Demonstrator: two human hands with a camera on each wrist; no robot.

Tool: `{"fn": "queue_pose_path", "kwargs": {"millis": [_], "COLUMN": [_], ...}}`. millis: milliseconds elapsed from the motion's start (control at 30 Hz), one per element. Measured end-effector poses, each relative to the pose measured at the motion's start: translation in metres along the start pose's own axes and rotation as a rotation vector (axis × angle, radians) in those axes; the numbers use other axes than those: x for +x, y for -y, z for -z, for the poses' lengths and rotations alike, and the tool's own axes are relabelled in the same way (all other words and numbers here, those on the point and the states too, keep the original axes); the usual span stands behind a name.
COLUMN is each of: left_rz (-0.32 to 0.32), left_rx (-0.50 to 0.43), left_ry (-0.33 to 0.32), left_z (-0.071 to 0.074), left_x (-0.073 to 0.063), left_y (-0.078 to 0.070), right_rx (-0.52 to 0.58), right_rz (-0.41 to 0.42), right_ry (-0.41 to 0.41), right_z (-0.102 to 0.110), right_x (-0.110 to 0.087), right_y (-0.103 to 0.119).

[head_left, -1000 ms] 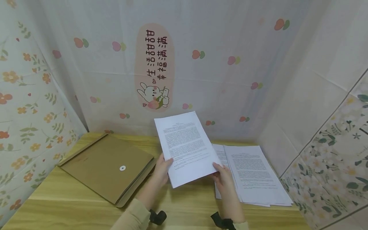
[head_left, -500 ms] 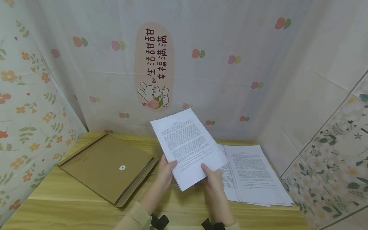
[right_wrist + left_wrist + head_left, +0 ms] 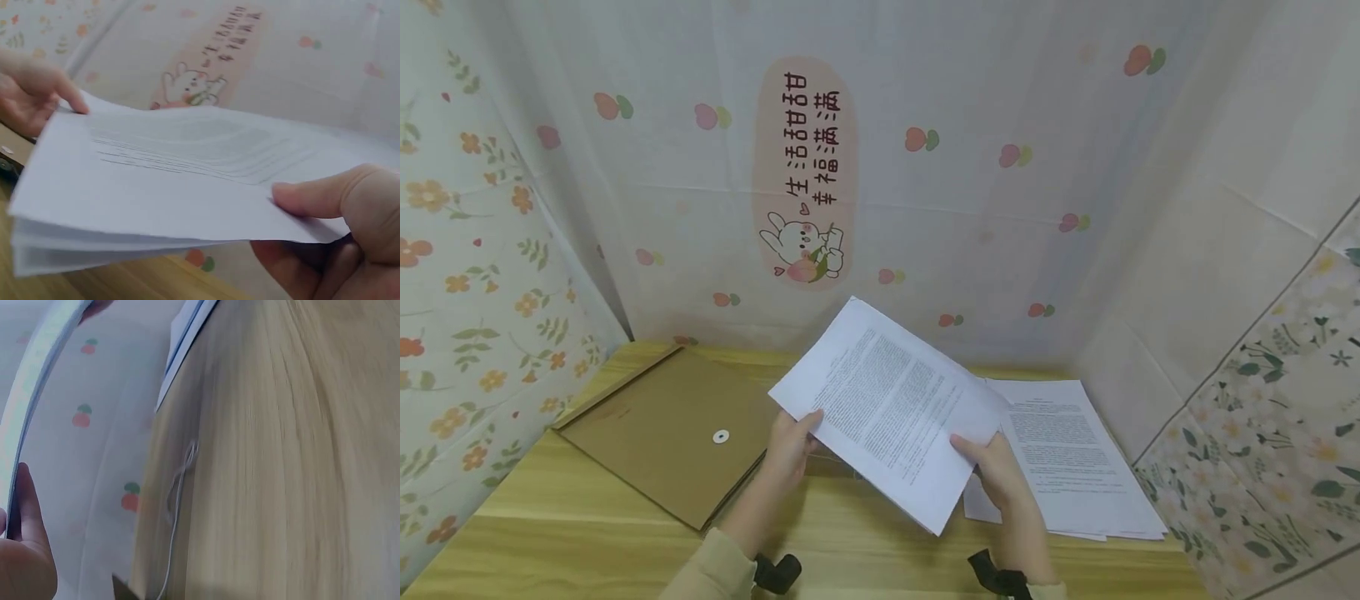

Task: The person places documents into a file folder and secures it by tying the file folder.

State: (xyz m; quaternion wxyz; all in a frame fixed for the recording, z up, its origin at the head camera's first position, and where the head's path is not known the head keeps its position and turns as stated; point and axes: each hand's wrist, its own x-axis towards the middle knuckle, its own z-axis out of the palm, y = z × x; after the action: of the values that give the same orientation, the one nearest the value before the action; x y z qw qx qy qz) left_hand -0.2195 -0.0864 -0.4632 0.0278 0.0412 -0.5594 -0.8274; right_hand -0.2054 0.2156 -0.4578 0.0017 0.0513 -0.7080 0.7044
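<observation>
A stack of printed paper [image 3: 895,408] is held tilted above the table, its text side facing up. My left hand [image 3: 792,446] pinches its left edge, thumb on top. The right hand [image 3: 997,471] grips the opposite edge, with the thumb over the print and the fingers underneath. In the right wrist view the loose sheets [image 3: 156,206] fan apart at the near edge. To the left lies a brown document folder [image 3: 662,433] with a white round button [image 3: 721,437]. A second pile of printed sheets [image 3: 1067,458] lies on the right, partly covered by the held stack.
The wooden table [image 3: 842,558] meets a patterned curtain [image 3: 970,250] at its back edge. Patterned cloth also hangs at left and right. In the left wrist view a thin pale string [image 3: 177,512] lies on the wood, near the table's edge.
The held stack has swung round, its near corner moving to the right and its far corner to the left. My left hand has moved left, and my right hand moved in and then out again.
</observation>
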Motion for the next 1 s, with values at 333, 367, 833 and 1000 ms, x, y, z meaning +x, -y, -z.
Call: {"fn": "queue_pose_path", "kwargs": {"millis": [333, 367, 833, 1000], "left_rz": [0.041, 0.049, 0.094, 0.093], "left_rx": [0.116, 0.130, 0.164, 0.223], "left_ry": [0.051, 0.071, 0.160, 0.166], "left_z": [0.031, 0.034, 0.047, 0.054], "left_x": [0.000, 0.001, -0.008, -0.013], "left_y": [-0.021, -0.022, -0.030, -0.035], "right_rx": [-0.054, -0.052, -0.035, -0.047], "right_rz": [0.007, 0.023, -0.083, -0.103], "right_ry": [0.168, 0.198, 0.245, 0.266], "right_z": [0.032, 0.033, 0.032, 0.036], "right_x": [-0.005, -0.005, -0.008, -0.013], "right_y": [0.003, 0.003, 0.011, 0.014]}}
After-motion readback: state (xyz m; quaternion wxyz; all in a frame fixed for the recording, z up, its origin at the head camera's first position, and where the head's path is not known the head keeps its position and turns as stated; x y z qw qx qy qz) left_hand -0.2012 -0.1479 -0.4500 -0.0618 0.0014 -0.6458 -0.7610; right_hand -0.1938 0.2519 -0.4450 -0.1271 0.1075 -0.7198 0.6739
